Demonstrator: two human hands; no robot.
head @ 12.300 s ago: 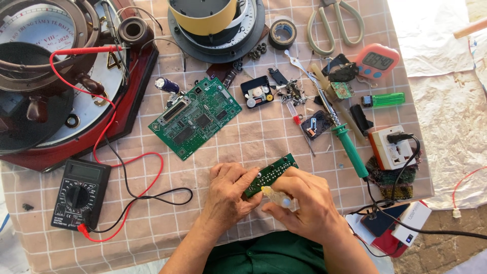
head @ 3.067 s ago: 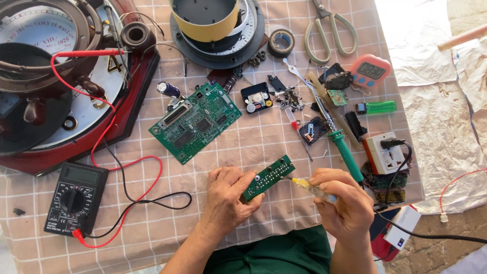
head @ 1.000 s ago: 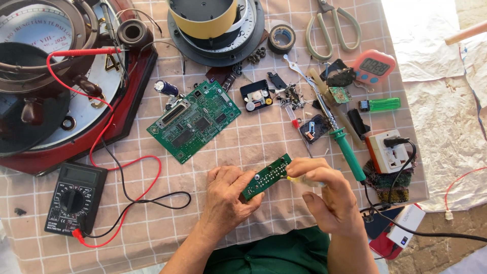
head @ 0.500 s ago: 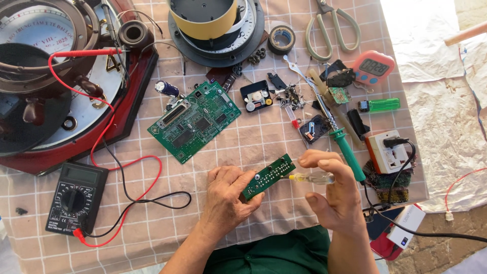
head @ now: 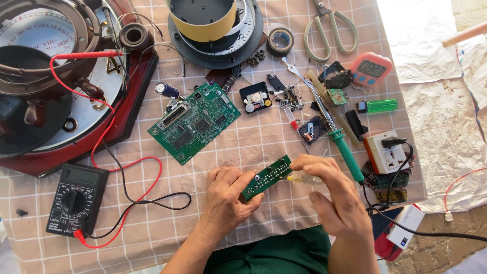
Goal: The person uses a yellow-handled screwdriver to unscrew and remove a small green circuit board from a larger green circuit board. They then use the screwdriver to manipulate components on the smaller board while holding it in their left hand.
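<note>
A narrow green circuit board [head: 266, 177], dotted with silvery solder points and tilted up to the right, is clamped in the left hand [head: 228, 198] just above the checked cloth of the table [head: 152, 238]. The right hand [head: 337, 200] is closed on a small clear-handled tool [head: 303, 178] whose yellowish tip touches the board's right end. A pink round-cornered timer [head: 371, 68] with a grey screen lies at upper right, a green lighter [head: 378, 106] just below it. A white plug block [head: 384, 152] sits near the right edge, and a white box [head: 405, 225] lies off the table below it. A larger green board [head: 194, 122] lies mid-table, a black meter [head: 76, 199] with red and black leads at lower left.
</note>
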